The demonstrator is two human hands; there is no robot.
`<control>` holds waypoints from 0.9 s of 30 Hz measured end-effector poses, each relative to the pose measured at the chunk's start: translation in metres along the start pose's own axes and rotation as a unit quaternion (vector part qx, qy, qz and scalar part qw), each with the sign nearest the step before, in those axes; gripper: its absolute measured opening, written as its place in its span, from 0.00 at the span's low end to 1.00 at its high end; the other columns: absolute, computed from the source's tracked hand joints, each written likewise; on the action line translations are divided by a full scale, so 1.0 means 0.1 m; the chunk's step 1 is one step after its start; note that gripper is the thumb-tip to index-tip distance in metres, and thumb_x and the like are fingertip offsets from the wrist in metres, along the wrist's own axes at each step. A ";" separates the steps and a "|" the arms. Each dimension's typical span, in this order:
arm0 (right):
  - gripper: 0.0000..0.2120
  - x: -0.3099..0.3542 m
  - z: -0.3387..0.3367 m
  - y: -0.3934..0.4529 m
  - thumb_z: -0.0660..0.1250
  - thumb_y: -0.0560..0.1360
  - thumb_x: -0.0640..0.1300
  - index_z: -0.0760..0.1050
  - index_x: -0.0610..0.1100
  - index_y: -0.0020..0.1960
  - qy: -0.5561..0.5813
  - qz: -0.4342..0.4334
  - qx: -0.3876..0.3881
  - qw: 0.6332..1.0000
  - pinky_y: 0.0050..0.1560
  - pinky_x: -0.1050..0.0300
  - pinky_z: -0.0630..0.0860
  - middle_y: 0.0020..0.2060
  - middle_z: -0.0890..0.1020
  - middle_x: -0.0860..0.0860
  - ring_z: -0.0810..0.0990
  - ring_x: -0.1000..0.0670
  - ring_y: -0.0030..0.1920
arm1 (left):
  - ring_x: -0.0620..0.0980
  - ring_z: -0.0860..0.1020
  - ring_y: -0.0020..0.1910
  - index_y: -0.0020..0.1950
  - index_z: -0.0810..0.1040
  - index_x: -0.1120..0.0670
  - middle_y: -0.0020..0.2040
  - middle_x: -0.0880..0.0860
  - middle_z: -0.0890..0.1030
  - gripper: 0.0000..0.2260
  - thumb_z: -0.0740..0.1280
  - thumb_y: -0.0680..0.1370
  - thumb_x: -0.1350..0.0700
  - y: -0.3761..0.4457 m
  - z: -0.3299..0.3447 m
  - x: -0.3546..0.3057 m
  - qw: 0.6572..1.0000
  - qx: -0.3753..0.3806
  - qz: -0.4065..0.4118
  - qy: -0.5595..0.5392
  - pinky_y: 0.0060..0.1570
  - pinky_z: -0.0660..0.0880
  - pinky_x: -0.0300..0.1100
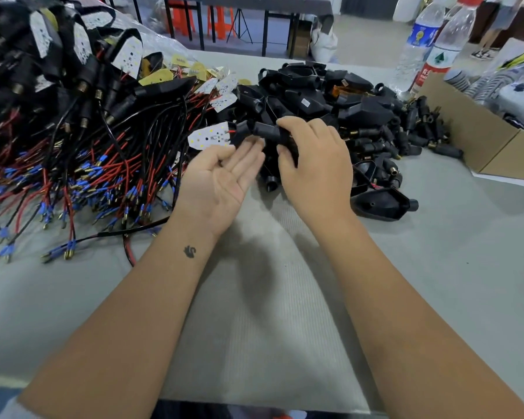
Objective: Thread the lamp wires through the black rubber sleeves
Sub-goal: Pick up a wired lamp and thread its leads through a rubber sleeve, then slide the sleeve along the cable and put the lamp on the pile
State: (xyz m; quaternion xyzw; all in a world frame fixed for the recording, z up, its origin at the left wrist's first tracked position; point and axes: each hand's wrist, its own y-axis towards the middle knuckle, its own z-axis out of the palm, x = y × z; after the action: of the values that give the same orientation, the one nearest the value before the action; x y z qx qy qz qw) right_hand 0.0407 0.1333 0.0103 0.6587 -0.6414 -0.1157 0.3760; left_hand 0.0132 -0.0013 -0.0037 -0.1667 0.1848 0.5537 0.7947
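Item in hand: we are gripping a black rubber sleeve (265, 132) in our right hand (312, 164), its LED board (210, 136) protruding leftward, while cupping our left hand (221, 176) open-palmed beneath to catch it above the bench (254, 297).

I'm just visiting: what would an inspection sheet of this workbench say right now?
Surface: grey ribbed mat.
Job's things: right hand grips a black rubber sleeve with a white LED board at its end.
Clutter: heap of black sleeves and housings; cardboard box; water bottles.
Hands: left hand open, palm up, under the board.
Cables: pile of red and black wires with blue ends, left.
Surroundings: orange stools beyond the table.
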 end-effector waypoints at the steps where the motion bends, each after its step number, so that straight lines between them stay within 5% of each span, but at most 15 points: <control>1: 0.17 0.04 -0.01 0.02 0.64 0.78 0.43 0.76 0.46 0.66 0.002 -0.001 0.006 1.000 0.54 0.47 0.71 0.51 0.79 0.45 0.76 0.41 0.54 | 0.56 0.82 0.55 0.58 0.71 0.66 0.53 0.61 0.83 0.11 0.55 0.79 0.65 0.01 0.00 0.03 1.000 0.005 0.000 0.027 0.55 0.80 0.47; 5: 0.19 0.20 -0.05 0.10 0.63 0.78 0.44 0.72 0.51 0.69 0.025 0.009 0.048 0.999 0.52 0.46 0.73 0.53 0.80 0.48 0.75 0.44 0.57 | 0.50 0.82 0.50 0.60 0.69 0.59 0.51 0.55 0.83 0.09 0.55 0.81 0.63 0.03 0.07 0.07 0.988 0.035 0.016 0.150 0.49 0.79 0.43; 9: 0.14 0.38 -0.11 0.17 0.63 0.78 0.43 0.70 0.45 0.63 0.109 0.033 0.061 0.992 0.49 0.45 0.74 0.53 0.81 0.47 0.77 0.43 0.56 | 0.45 0.81 0.34 0.44 0.73 0.53 0.34 0.49 0.82 0.11 0.55 0.84 0.60 0.01 0.27 -0.08 0.962 0.049 0.098 0.249 0.32 0.76 0.38; 16: 0.13 0.77 -0.15 0.11 0.62 0.79 0.40 0.70 0.45 0.63 0.262 0.080 0.075 0.959 0.52 0.43 0.76 0.53 0.83 0.46 0.80 0.42 0.55 | 0.49 0.80 0.43 0.52 0.77 0.52 0.49 0.55 0.81 0.08 0.59 0.83 0.58 -0.04 0.48 -0.52 0.888 -0.021 0.187 0.419 0.41 0.77 0.40; 20: 0.19 0.98 -0.04 0.03 0.63 0.77 0.40 0.70 0.50 0.68 0.296 0.094 0.132 0.941 0.48 0.57 0.75 0.54 0.81 0.55 0.80 0.51 0.51 | 0.47 0.80 0.37 0.47 0.76 0.51 0.43 0.52 0.81 0.08 0.59 0.83 0.56 -0.14 0.37 -0.78 0.845 -0.075 0.179 0.498 0.35 0.76 0.38; 23: 0.16 1.17 0.09 -0.04 0.63 0.77 0.42 0.70 0.51 0.64 0.291 0.087 0.206 0.930 0.37 0.67 0.69 0.43 0.77 0.61 0.77 0.60 0.44 | 0.44 0.80 0.31 0.46 0.75 0.51 0.34 0.47 0.82 0.08 0.59 0.83 0.56 -0.21 0.23 -1.03 0.832 -0.102 0.167 0.519 0.28 0.75 0.35; 27: 0.03 1.41 0.27 -0.11 0.60 0.77 0.44 0.68 0.50 0.45 0.299 0.100 0.285 0.905 0.42 0.45 0.81 0.38 0.80 0.50 0.82 0.42 0.42 | 0.43 0.78 0.28 0.49 0.75 0.49 0.32 0.47 0.83 0.07 0.59 0.83 0.56 -0.23 0.15 -1.31 0.819 -0.101 0.161 0.541 0.29 0.78 0.38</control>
State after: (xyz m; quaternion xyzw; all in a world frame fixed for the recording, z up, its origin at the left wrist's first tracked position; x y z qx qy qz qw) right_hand 0.0537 -0.0086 0.0309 0.6739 -0.5672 0.3120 0.3561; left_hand -0.0050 -0.1089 0.0734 -0.4869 0.5523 0.5103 0.4445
